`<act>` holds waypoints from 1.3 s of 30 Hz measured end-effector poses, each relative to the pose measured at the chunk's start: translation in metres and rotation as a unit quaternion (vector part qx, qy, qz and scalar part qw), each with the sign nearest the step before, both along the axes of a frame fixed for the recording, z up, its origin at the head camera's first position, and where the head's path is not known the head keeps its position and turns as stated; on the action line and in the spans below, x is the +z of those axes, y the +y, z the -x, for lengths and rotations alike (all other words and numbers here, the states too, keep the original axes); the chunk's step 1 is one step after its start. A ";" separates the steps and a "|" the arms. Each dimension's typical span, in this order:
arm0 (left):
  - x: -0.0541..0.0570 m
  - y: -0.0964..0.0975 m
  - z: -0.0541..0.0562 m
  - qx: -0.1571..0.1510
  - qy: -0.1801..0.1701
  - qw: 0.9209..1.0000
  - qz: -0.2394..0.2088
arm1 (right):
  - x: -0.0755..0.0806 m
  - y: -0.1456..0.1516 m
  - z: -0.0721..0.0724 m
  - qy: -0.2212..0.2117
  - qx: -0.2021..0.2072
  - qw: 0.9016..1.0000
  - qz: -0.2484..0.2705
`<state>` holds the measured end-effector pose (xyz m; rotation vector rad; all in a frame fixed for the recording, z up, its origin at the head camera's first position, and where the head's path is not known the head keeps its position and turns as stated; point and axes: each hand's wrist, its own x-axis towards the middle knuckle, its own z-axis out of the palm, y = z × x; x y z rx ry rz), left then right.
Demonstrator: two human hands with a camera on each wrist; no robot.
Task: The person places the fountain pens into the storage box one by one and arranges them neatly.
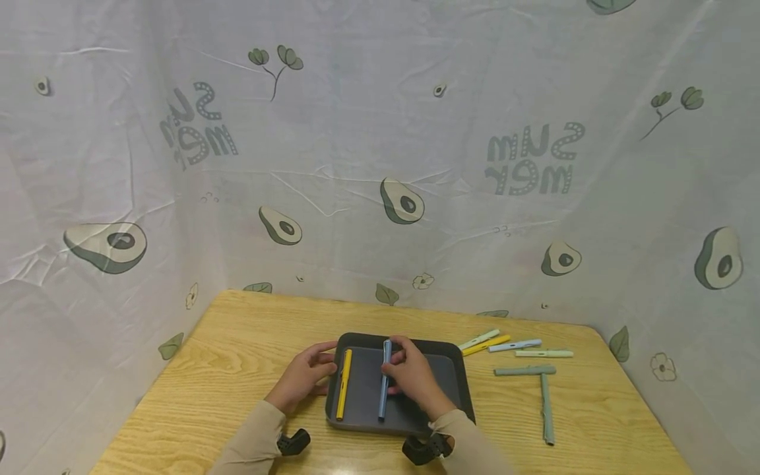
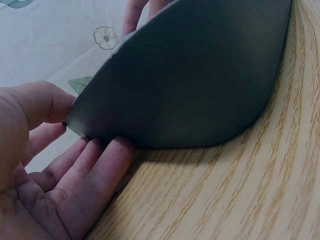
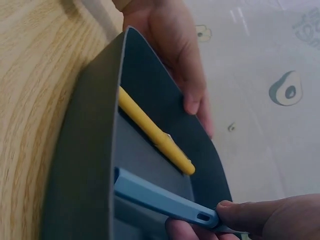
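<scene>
Head view showed your right hand (image 1: pixel 413 377) pinching the blue capped pen (image 1: pixel 383 394) inside the dark tray (image 1: pixel 365 379), beside the yellow pen (image 1: pixel 344 387), while your left hand (image 1: pixel 301 377) gripped the tray's rim, apparently to steady it.

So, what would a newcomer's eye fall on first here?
Probably the slim blue pen pinched in the fingers of the right hand at the dark grey rectangular tray, low in the head view, with a bright yellow pen lying in the tray's left side. Next come the scattered yellow, blue and green pens on the light wooden table right of the tray, and the pale avocado-print curtain behind it all.
</scene>
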<state>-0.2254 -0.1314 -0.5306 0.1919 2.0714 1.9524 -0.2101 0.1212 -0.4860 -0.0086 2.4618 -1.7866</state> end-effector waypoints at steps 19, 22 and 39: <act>0.003 0.001 -0.001 0.004 -0.004 1.000 0.001 | -0.009 -0.031 0.008 -0.009 0.031 0.996 -0.089; 0.003 0.001 -0.002 0.005 -0.005 1.000 0.000 | -0.010 -0.037 0.009 0.001 0.029 0.994 -0.102; 0.003 0.002 -0.002 0.016 -0.004 1.000 0.006 | -0.013 -0.052 0.007 0.011 0.027 0.991 -0.131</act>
